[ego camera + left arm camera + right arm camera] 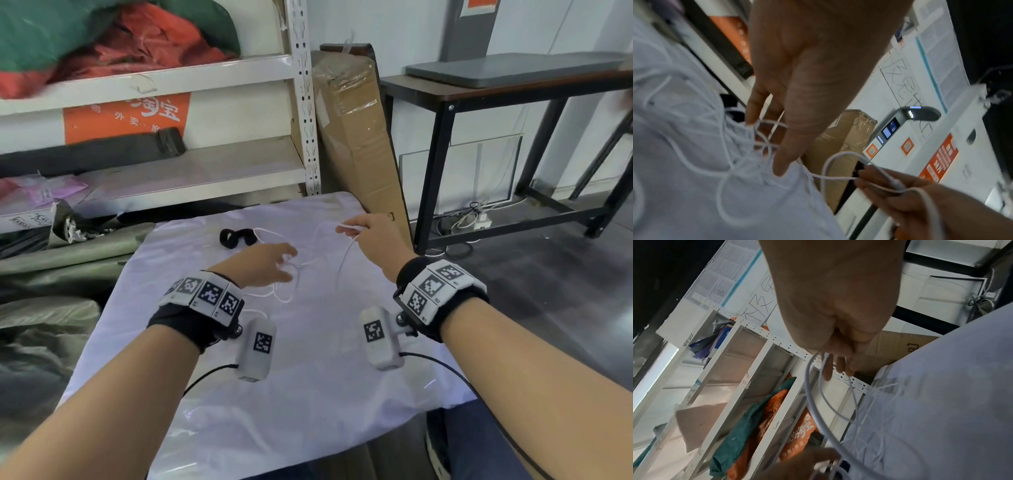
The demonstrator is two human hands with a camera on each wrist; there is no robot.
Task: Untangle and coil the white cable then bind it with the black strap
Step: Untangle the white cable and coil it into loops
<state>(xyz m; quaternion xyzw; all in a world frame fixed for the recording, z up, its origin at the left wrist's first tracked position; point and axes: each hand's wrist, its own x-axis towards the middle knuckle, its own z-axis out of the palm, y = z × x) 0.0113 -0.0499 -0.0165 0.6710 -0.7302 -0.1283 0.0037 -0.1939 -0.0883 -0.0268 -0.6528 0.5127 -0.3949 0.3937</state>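
Observation:
The thin white cable (287, 286) lies tangled in loose loops on the white-covered table (308, 394). My left hand (267, 267) hovers over the tangle. Its fingers (791, 138) are nearly straight, and several cable loops (766, 129) cross between them. My right hand (364, 230) is raised at the far right and pinches the cable near its plug end (894, 183). From that hand (838, 352) strands of cable (818, 402) hang down toward the left hand (807, 465). The black strap (237, 237) lies curled on the cloth beyond the left hand, untouched.
A white metal shelf (301, 102) with bags stands behind the table on the left. A tall cardboard box (356, 137) leans at the table's far right corner. A black-framed bench (513, 89) stands further right. Green bags (41, 291) lie on the left.

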